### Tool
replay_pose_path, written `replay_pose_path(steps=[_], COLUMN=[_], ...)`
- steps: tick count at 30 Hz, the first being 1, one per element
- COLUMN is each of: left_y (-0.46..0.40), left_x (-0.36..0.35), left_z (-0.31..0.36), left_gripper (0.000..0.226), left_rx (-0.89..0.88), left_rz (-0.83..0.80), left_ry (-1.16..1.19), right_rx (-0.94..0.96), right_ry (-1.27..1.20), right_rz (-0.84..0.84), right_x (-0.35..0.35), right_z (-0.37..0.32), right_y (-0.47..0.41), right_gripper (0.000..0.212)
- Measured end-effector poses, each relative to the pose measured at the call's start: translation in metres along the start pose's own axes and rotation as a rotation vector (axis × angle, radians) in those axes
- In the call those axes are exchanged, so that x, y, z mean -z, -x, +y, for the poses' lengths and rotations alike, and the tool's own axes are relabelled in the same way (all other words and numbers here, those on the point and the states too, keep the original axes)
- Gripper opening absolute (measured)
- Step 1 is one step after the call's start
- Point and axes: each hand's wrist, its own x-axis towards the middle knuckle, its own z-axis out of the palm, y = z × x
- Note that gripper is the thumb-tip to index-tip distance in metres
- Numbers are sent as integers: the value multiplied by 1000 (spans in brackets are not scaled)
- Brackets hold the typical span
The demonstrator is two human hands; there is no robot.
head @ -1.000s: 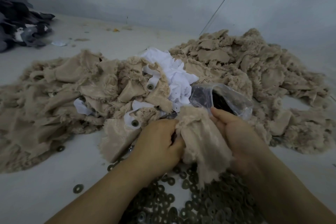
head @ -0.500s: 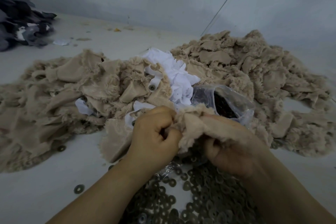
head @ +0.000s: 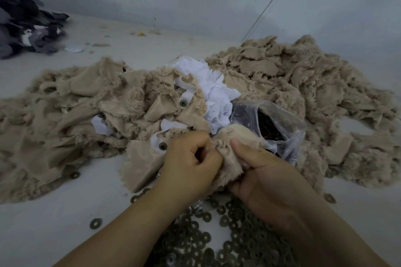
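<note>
Pale tabletop (head: 54,212) w/ beige fur scraps (head: 303,84), washers (head: 217,245). Left hand (head: 191,165), right hand (head: 267,180): fingers curled, both gripping fur piece (head: 230,151) btwn them, just above washers, beside plastic bag (head: 277,123).

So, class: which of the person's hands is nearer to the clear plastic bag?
Right. The right hand sits just below the clear plastic bag; the left hand is farther left, beyond the beige fur piece both grip.
</note>
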Motion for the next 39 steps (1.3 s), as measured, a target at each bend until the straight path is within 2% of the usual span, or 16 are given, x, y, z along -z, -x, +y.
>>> replay_pose_path(steps=[2,8,14,17,21,24,28,39], left_y=[-2,0,-4,-4,-3,-3,-2,-2], left_x=[0,-1,0,-1,-1,-1,-2,-4], left_z=[-1,-2,-10,-10,-7,-6,-7,-6], left_gripper=[24,23,43,43,48,49,50,40], left_rx=[75,30,252,302,295,314,343,269], left_rz=[-21,-79,-28,-41,-70,-74,-74,-95], left_ry=[51,39,312,389,397,413,471,364], right_rx=[18,74,169,135,71,82,5,-112], right_ry=[3,75,48,35,69,23,-34,-131], right_rz=[2,43,170,186,110,131,123,31], right_x=[1,4,7,7,0,0,0,-2], right_z=[2,5,6,5,6,8,6,9], right_y=[-1,-3,-6,-6,-3,-3,-3,-3], right_gripper=[38,40,24,27,50,45,40,43])
